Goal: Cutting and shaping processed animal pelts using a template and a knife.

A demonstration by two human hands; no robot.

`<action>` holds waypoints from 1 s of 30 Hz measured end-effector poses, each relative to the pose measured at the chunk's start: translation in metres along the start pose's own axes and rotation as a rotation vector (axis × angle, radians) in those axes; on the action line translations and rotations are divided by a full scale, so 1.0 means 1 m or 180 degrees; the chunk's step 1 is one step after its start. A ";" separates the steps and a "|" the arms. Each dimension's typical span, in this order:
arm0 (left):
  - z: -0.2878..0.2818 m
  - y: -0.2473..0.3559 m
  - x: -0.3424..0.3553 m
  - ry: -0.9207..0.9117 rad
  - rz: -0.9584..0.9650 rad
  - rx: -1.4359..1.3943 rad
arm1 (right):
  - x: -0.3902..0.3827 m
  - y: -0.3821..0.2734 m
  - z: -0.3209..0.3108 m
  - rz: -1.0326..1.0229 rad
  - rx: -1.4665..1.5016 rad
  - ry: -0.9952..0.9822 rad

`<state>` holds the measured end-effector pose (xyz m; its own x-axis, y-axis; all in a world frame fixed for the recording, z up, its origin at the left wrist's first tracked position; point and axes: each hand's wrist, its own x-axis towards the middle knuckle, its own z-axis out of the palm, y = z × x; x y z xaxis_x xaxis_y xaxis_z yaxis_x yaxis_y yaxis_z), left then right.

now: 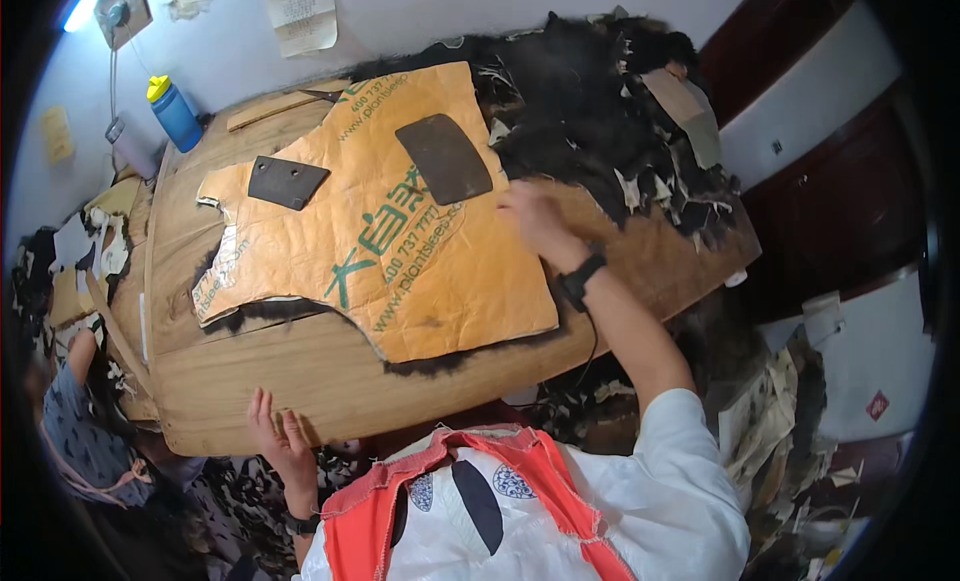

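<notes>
In hand, by appearance: work along the right edge of an orange sheet point(490, 281), laid flat on a wooden table point(240, 381), dark fringe point(440, 364) beneath, small dark plate point(288, 184) and large dark plate point(445, 161) on top. Called for next, as judged: careful touch at that edge, dragging neither plate. Right hand point(535, 219): fingers curled narrow at the sheet's edge; cannot tell whether holding anything. Left hand point(285, 446): fingers loosely parted, visibly holding nothing, at the table's near edge.
</notes>
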<state>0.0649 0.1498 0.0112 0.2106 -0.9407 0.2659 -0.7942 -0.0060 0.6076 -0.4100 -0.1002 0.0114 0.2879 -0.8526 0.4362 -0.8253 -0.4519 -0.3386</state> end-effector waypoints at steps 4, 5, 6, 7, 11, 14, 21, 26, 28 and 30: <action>0.019 0.042 -0.017 0.0039 0.0038 0.0087 | 0.042 -0.019 0.049 -0.0912 -0.0073 -0.0228; 0.022 0.048 -0.022 0.0067 0.0020 0.0118 | 0.047 -0.020 0.056 -0.1144 -0.0336 -0.0288; 0.023 0.052 -0.027 0.0097 -0.0033 0.0187 | 0.050 -0.019 0.060 -0.1166 -0.0308 -0.0274; 0.024 0.056 -0.033 0.0129 -0.0095 0.0253 | 0.052 -0.018 0.063 -0.1302 -0.0522 -0.0426; 0.026 0.066 -0.046 0.0166 -0.0150 0.0315 | 0.043 -0.017 0.064 -0.1535 -0.0955 -0.0504; 0.032 0.067 -0.045 -0.0046 -0.0247 0.0087 | 0.050 -0.019 0.065 -0.1486 -0.0670 -0.0269; 0.062 0.084 -0.011 -0.0394 0.0373 -0.0340 | -0.016 -0.021 -0.033 0.2142 0.5711 0.0586; 0.086 0.100 0.011 -0.0602 0.0525 -0.0625 | -0.231 0.081 -0.185 0.3299 0.4222 0.3203; 0.092 0.085 0.007 -0.0539 0.0666 -0.0646 | -0.313 0.125 -0.267 0.3693 0.2031 0.3372; 0.111 0.082 0.009 -0.0551 0.0863 -0.0774 | -0.417 0.172 -0.367 0.3425 -0.1952 0.3057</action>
<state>-0.0617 0.1031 -0.0190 -0.1038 -0.9405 0.3236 -0.6454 0.3112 0.6975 -0.8507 0.2745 0.0774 -0.7522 -0.1044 0.6507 -0.5647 0.6110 -0.5548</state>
